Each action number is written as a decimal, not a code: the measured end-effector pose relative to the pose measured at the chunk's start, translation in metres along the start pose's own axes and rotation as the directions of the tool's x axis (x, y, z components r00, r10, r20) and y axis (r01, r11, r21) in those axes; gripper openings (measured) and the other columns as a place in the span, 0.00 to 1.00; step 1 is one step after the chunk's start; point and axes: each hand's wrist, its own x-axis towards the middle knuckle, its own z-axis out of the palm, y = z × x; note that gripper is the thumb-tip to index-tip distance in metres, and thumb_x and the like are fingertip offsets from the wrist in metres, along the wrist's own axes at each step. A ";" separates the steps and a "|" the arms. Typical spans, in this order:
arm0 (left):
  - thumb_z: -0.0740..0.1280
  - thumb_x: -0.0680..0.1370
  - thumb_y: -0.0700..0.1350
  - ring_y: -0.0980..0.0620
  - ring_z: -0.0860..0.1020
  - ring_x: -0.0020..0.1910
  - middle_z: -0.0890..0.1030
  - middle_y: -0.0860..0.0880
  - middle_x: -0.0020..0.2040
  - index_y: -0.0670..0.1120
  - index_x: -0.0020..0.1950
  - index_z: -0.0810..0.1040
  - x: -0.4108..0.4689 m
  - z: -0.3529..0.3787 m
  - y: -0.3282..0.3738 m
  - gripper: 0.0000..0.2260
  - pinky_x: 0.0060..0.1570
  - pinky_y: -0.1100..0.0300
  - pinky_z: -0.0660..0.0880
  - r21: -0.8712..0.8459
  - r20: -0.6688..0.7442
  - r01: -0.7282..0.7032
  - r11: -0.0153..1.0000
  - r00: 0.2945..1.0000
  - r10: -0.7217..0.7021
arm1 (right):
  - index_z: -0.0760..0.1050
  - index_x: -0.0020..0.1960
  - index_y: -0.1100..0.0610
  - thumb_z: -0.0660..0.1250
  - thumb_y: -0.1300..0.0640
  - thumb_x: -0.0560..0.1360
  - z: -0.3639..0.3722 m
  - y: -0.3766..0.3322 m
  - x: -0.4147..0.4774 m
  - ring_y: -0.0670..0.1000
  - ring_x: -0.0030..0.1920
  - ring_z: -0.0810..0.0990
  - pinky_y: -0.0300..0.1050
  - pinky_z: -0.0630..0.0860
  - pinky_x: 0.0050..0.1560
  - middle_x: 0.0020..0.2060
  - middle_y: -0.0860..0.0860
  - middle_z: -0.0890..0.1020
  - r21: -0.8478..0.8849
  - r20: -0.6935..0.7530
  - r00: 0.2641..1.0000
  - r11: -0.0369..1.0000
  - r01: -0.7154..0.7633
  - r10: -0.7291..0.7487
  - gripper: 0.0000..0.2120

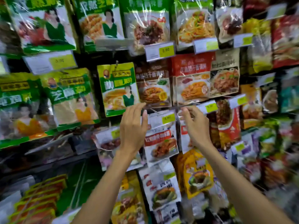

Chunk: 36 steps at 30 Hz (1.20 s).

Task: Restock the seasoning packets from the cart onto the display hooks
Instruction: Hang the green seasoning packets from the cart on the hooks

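Glossy brown seasoning packets are already hanging full; just below them I am reaching both hands to a thin wire hook. Left hand grip spread, empty; right hand grip pinching the hook. Restocking looks midway.

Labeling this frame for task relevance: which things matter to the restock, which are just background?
In play:
left hand
right hand
display hook both hands reach toward
brown packet just above

Background:
green packets
yellow price tag
stacked packets lower left
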 end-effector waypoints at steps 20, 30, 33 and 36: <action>0.62 0.80 0.38 0.38 0.79 0.40 0.80 0.35 0.38 0.36 0.45 0.79 -0.372 0.267 0.318 0.09 0.35 0.57 0.59 -0.245 0.968 0.648 0.721 0.204 0.146 | 0.78 0.50 0.65 0.63 0.58 0.79 -0.332 0.320 -0.351 0.61 0.47 0.81 0.49 0.71 0.43 0.43 0.62 0.83 -0.274 -0.586 0.390 0.279 -0.920 0.710 0.10; 0.62 0.80 0.41 0.41 0.78 0.51 0.80 0.38 0.52 0.37 0.59 0.76 -0.515 0.306 0.313 0.11 0.50 0.49 0.75 -0.044 0.966 0.591 0.806 -0.182 0.186 | 0.77 0.48 0.64 0.60 0.60 0.80 -0.307 0.390 -0.468 0.59 0.39 0.78 0.48 0.71 0.38 0.39 0.60 0.82 -0.133 -0.616 0.106 0.030 -0.991 0.780 0.10; 0.64 0.79 0.41 0.39 0.74 0.57 0.76 0.36 0.57 0.34 0.62 0.73 -0.540 0.293 0.300 0.15 0.54 0.51 0.71 0.012 0.957 0.534 0.845 -0.250 0.145 | 0.77 0.51 0.66 0.60 0.61 0.80 -0.277 0.406 -0.496 0.60 0.44 0.79 0.48 0.70 0.40 0.44 0.61 0.82 -0.117 -0.567 0.041 -0.031 -0.993 0.823 0.10; 0.65 0.78 0.43 0.40 0.70 0.61 0.72 0.37 0.62 0.35 0.67 0.69 -0.555 0.277 0.287 0.20 0.55 0.54 0.66 0.060 0.950 0.443 0.894 -0.301 0.085 | 0.77 0.51 0.66 0.62 0.61 0.79 -0.252 0.416 -0.516 0.60 0.46 0.80 0.48 0.71 0.41 0.45 0.62 0.82 -0.132 -0.540 -0.030 -0.120 -0.984 0.841 0.08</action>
